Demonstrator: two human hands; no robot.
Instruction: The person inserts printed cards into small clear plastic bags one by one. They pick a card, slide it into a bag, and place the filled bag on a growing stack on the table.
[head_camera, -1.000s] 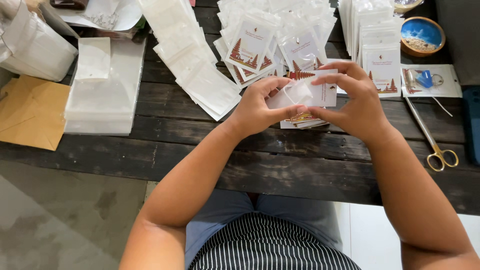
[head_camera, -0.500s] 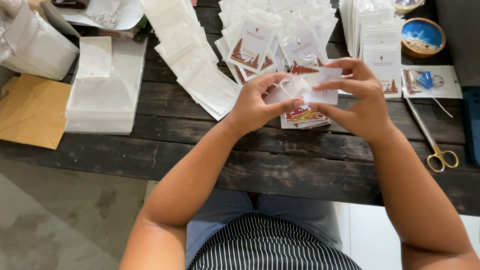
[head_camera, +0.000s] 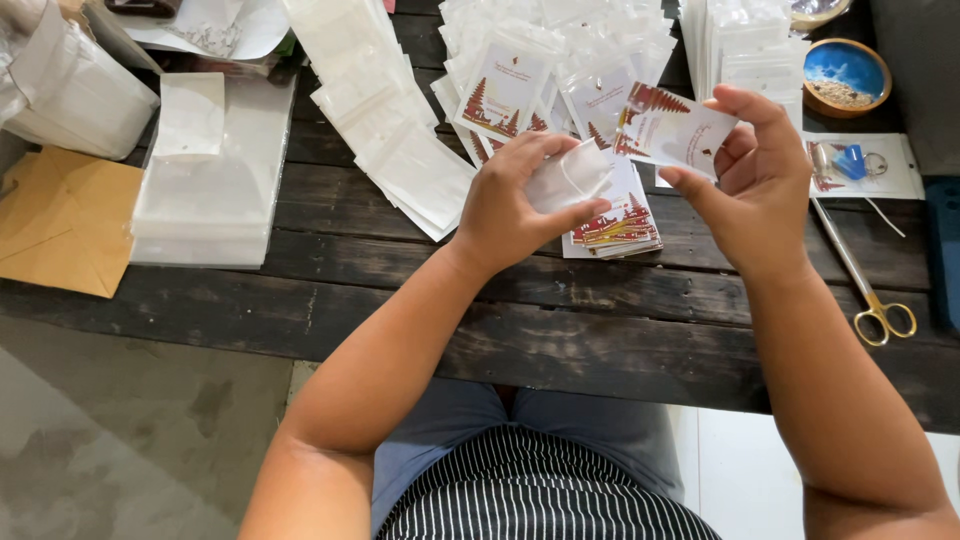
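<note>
Printed card (head_camera: 672, 128), white with red tree-like figures, held tilted above the bench (head_camera: 560, 330), pinched at its right edge in the right hand (head_camera: 752, 185), grip closed on it between thumb and fingertips. Small clear plastic sleeve (head_camera: 566, 176) just left of the card, gripped in the left hand (head_camera: 512, 205), fingers curled shut around it, thumb pressing its lower edge; card and sleeve near each other, contact between them not clear. Directly beneath both hands, a small stack of similar printed cards (head_camera: 615, 225) lying on the dark wooden planks. Behind that, a loose spread of bagged cards (head_camera: 520, 80) toward the far edge. To the left, a fanned row of blank white sleeves (head_camera: 385, 130), then a thick pile of clear sheets (head_camera: 205, 190) with one small white piece on top, and a brown envelope (head_camera: 60, 225) at the near left edge. To the right, gold-handled scissors (head_camera: 865, 285) lying flat, a blue-lined bowl (head_camera: 840, 75) farther back, a white sheet with small blue object (head_camera: 862, 165) between them.
</note>
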